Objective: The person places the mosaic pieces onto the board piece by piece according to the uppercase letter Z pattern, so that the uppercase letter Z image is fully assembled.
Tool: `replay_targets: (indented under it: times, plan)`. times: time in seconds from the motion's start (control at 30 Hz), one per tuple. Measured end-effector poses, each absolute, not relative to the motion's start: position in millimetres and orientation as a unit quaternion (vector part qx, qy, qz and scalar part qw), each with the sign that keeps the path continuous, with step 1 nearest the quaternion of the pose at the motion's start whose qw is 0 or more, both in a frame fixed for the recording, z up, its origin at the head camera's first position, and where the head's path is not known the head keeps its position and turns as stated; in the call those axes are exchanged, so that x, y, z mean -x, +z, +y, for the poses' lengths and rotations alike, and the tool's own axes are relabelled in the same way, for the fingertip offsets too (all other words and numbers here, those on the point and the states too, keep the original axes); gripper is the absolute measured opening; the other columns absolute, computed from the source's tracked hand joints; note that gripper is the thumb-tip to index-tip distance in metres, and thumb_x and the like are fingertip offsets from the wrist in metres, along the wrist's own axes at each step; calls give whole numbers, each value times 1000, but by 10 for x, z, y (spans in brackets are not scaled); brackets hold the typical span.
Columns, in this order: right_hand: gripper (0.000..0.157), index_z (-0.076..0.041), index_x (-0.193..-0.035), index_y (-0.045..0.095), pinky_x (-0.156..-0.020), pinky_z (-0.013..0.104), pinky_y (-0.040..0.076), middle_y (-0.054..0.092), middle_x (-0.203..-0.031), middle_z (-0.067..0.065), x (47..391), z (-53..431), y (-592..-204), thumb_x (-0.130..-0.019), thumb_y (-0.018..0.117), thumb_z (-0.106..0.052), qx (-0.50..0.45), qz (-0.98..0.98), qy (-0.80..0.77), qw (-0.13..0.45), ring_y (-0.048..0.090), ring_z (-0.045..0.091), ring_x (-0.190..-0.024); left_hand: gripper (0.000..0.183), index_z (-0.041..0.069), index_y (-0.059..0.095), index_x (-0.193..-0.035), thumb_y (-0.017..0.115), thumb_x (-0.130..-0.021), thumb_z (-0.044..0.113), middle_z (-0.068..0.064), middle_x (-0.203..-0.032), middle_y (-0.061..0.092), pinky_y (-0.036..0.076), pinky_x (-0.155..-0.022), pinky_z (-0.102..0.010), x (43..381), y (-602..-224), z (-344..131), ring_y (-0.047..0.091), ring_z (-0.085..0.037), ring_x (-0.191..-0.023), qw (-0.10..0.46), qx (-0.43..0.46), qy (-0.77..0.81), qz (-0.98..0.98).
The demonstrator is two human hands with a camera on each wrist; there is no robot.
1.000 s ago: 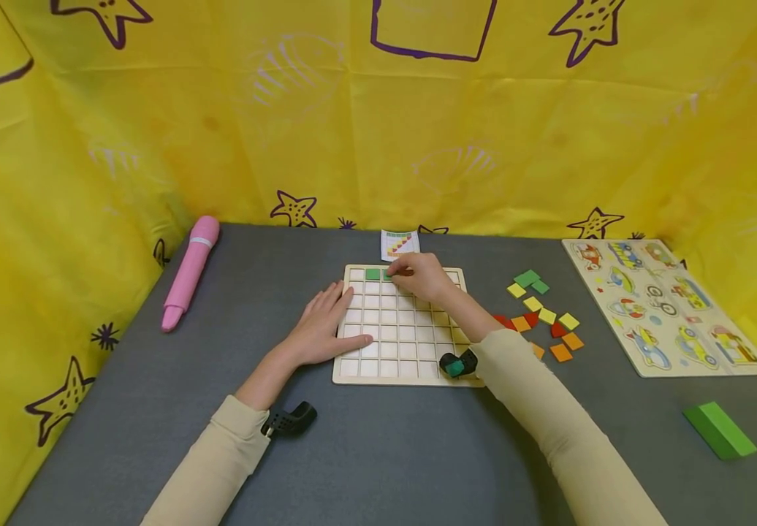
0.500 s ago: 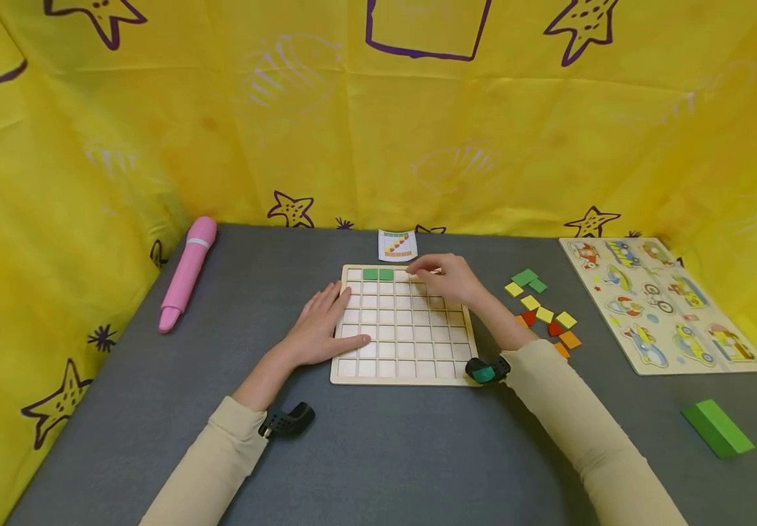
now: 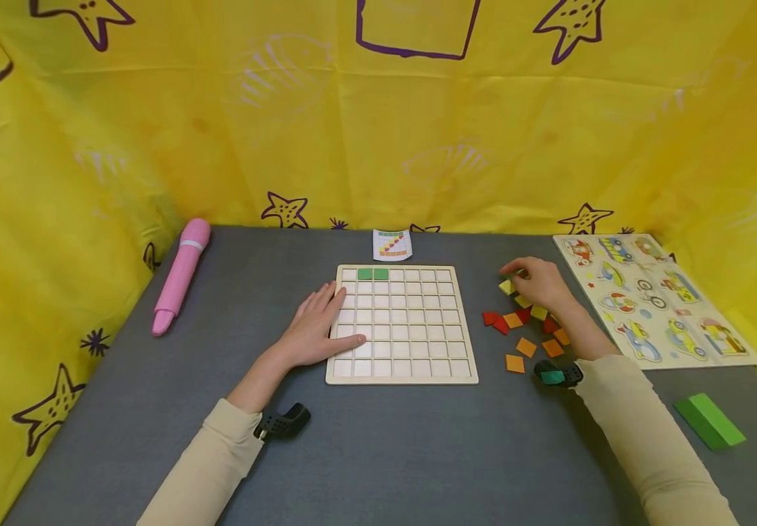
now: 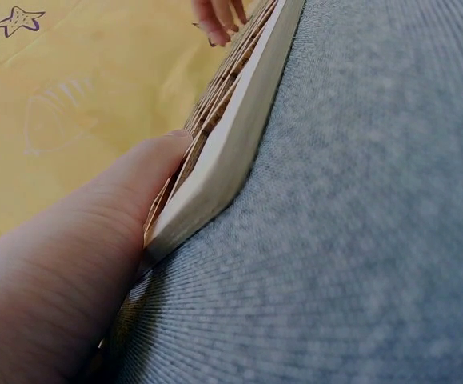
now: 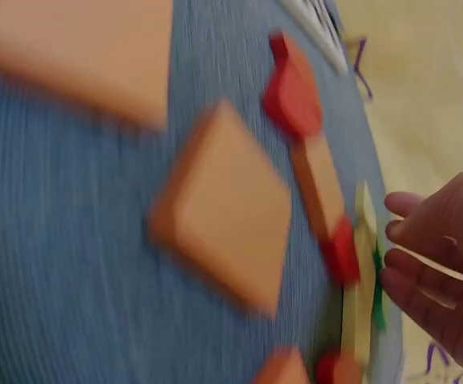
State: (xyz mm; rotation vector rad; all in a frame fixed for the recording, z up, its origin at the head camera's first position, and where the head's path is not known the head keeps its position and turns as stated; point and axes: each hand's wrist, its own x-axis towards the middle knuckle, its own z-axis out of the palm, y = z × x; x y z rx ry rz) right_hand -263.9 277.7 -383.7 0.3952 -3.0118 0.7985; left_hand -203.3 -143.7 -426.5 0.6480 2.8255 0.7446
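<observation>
A wooden grid board lies on the table with two green square tiles side by side in its far row. My left hand rests on the board's left edge, fingers straight and thumb lying across its lower left part. In the left wrist view the thumb presses over the board's rim. My right hand is over the far end of the loose tiles, right at the yellow tiles. Its fingers are relaxed and apart in the right wrist view, close to a green tile, with nothing seen held.
Red tiles and orange tiles lie scattered right of the board. A small pattern card sits behind it. A picture puzzle board and a green block are at the right, a pink microphone-shaped toy at the left.
My right hand has let go of the second green tile in the board's far row and moved right to the loose tiles. The left hand stays on the board's edge.
</observation>
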Motion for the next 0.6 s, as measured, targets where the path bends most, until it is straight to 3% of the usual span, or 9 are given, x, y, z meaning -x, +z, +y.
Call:
replay_targets:
  times: [0.13, 0.27, 0.37, 0.6]
  plan:
    - [32, 5, -117, 66, -73, 47, 43, 57, -122, 30, 2628, 2953, -3845, -88, 52, 5, -144, -960, 239, -1, 55, 43, -98, 102, 3, 14, -156, 57, -87, 64, -18, -162, 5, 4, -116, -52, 2036, -4271, -1441, 0, -30, -149, 71, -218, 250, 941]
    - [30, 7, -117, 65, -92, 60, 38, 57, -123, 32, 2674, 2995, -3872, -88, 59, 4, -180, -958, 224, 14, 51, 49, -110, 102, 4, 13, -156, 56, -87, 65, -17, -162, 4, 3, -116, -51, 2037, -4280, -1451, 0, -30, -149, 73, -216, 247, 942]
    - [27, 10, -115, 65, -99, 62, 32, 58, -120, 34, 2721, 2989, -3906, -91, 63, -1, -188, -958, 215, 25, 48, 51, -114, 101, 5, 12, -157, 55, -88, 66, -16, -162, 3, 2, -117, -50, 2039, -4288, -1455, -1, -28, -149, 77, -212, 243, 943]
    - [31, 9, -116, 66, -98, 60, 33, 59, -119, 32, 2765, 2944, -3955, -93, 66, -12, -149, -963, 225, 21, 46, 48, -114, 100, 5, 13, -156, 56, -88, 65, -17, -162, 4, 3, -116, -52, 2036, -4284, -1461, 0, -29, -149, 71, -217, 245, 942]
